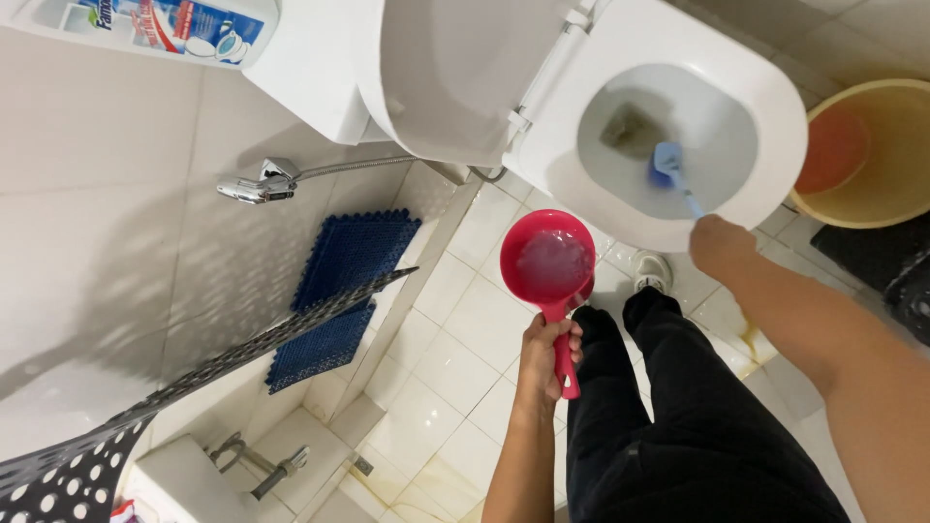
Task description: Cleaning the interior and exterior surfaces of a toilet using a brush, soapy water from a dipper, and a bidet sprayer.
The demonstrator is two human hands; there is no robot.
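My left hand (545, 353) grips the handle of a pink water dipper (548, 264) with foamy water in it, held over the floor just in front of the toilet. A blue toilet brush (670, 167) has its head down inside the white toilet bowl (775, 107), and my right hand (719, 244) is closed on its handle at the bowl's near rim. The seat lid (446, 77) stands raised. My legs in black trousers (668, 407) are below.
A yellow bucket (877, 208) stands to the right of the toilet. A chrome spray nozzle (260, 184) hangs on the tiled wall, above a blue floor mat (339, 291). A perforated dark basket (68, 475) is at bottom left. A cleaner bottle (184, 27) lies on the tank.
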